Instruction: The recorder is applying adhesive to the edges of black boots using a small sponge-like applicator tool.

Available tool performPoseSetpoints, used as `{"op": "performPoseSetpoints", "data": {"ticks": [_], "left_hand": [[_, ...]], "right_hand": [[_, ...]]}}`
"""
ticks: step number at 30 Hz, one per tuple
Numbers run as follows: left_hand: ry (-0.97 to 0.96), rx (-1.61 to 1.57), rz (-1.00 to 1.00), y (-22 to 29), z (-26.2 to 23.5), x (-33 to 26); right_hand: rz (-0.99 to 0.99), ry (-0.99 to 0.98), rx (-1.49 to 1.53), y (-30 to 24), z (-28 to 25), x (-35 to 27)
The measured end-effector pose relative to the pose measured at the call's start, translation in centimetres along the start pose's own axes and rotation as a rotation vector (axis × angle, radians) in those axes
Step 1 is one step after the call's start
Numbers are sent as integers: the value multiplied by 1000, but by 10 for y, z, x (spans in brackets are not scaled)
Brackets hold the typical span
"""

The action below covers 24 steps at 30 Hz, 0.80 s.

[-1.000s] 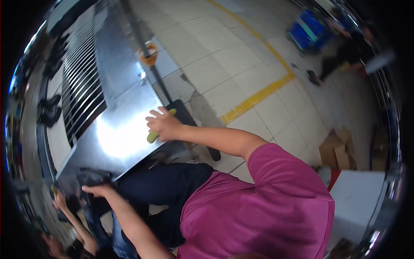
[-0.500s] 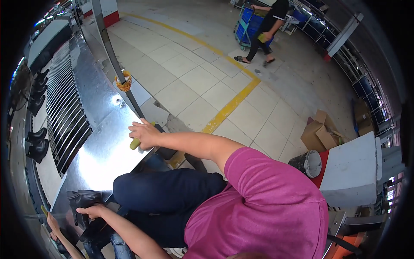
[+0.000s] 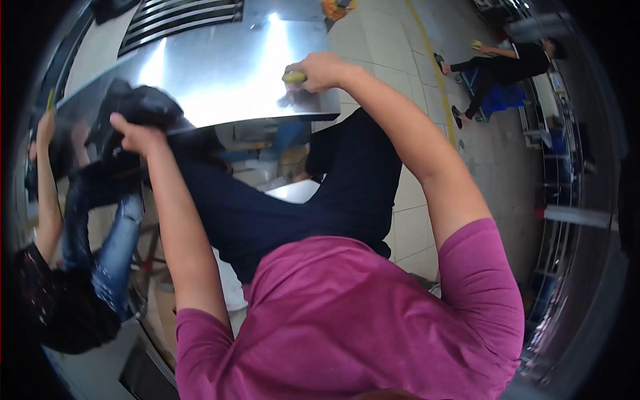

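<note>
Sponge (image 3: 294,77) has slid to twelve o'clock on our shiny metal sheet (image 3: 220,80); right hand (image 3: 320,70) squeezes it, left hand (image 3: 133,133) grips the sheet's edge.

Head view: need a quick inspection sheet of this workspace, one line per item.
Surface: shiny sheet-metal panel, bright glare, slotted vents at its far end.
Job's things: yellow-green pad or sponge under the right hand, pressed on the panel near its right edge.
Clutter: dark bundle, cloth or bag, at the panel's near edge; small orange object on the floor beyond.
Grippers: right hand closed over the pad; left hand resting at the dark bundle, grip unclear.
Cables: nothing seen.
Surroundings: tiled floor with a yellow line; a person in black by a blue crate; a second person's arm at far left.
</note>
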<state>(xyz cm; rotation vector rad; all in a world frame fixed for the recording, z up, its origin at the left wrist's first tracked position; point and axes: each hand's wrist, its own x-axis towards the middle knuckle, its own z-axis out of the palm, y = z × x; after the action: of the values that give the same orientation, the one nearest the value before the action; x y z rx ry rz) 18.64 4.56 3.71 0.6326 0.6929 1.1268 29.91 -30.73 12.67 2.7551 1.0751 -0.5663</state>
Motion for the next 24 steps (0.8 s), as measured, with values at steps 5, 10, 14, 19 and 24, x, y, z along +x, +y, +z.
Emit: {"op": "performPoseSetpoints", "data": {"ticks": [5,10,14,19,24], "left_hand": [[-1,-62,37,-14,-3,3],[-73,-80,74,-18,-4,6],[-103,-77,28,-15,-10,4],[-144,-79,36,-16,-11,5],[-127,-52,46,-18,-10,13]], "right_hand": [[69,94,-4,5,34,3],[92,276,-16,7,52,-4],[90,356,50,3,69,-8],[74,527,27,2,88,-9],[70,600,22,4,97,-8]]}}
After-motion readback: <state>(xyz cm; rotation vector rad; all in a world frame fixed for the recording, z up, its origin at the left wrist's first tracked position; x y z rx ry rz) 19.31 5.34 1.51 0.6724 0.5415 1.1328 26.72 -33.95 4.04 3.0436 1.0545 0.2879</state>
